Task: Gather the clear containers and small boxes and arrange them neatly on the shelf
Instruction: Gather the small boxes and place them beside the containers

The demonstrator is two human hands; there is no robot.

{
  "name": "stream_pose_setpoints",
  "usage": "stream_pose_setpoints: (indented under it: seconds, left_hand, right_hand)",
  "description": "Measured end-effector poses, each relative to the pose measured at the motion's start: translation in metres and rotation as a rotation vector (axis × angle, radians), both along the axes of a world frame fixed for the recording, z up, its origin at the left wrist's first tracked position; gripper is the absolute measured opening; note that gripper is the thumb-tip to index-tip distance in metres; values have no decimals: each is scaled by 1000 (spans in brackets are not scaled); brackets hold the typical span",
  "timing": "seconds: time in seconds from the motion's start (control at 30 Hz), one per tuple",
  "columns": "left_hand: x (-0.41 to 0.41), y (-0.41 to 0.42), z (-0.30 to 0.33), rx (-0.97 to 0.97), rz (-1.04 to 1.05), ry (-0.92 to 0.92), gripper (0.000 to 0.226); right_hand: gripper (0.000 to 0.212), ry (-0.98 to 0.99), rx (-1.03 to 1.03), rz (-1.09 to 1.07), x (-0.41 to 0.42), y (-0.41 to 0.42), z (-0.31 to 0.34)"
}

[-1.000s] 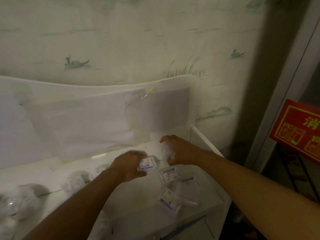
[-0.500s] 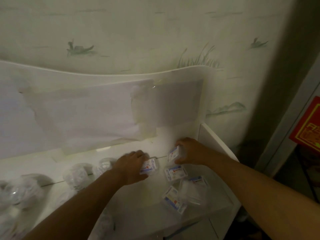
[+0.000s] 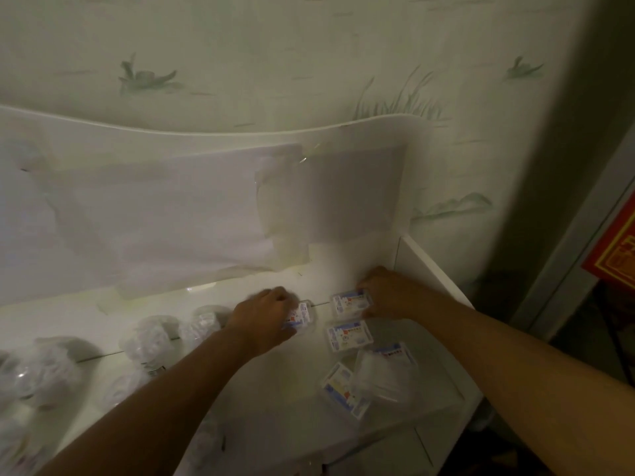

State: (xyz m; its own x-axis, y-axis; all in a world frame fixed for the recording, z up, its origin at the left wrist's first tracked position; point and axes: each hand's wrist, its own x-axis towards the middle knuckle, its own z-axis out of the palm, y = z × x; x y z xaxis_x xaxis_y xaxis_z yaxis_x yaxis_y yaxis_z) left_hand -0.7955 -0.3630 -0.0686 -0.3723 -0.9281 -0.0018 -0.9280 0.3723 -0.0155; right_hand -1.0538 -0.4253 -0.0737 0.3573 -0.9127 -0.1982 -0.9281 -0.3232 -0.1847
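On the white shelf (image 3: pixel 261 379), my left hand (image 3: pixel 266 314) grips a small labelled box (image 3: pixel 301 316) lying flat near the back. My right hand (image 3: pixel 388 292) holds another small box (image 3: pixel 348 304) flat on the shelf by the right side panel. A third box (image 3: pixel 348 335) lies just in front of it. Nearer me sit a fourth box (image 3: pixel 343 389) and a clear lidded container (image 3: pixel 385 374) overlapping it. Several clear round containers (image 3: pixel 151 338) stand in a row to the left.
The shelf's white back board (image 3: pixel 171 207) rises behind, partly covered with taped film. A white side panel (image 3: pixel 429 266) closes the right end. A red sign (image 3: pixel 615 249) hangs at the far right beyond a pale frame.
My right hand has laid its box down flat at the back right, behind the third box. My left hand has pressed its box down onto the shelf. The camera has tilted down.
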Motion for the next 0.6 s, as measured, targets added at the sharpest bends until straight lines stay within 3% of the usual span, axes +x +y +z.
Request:
stream_pose_setpoints:
  seconds: [0.13, 0.6]
  left_hand:
    - [0, 1, 0, 1, 15, -13, 55]
    - [-27, 24, 18, 36, -35, -8, 50]
  right_hand:
    - [46, -20, 28, -26, -3, 2, 2]
    - [43, -162, 36, 51, 2, 59, 34]
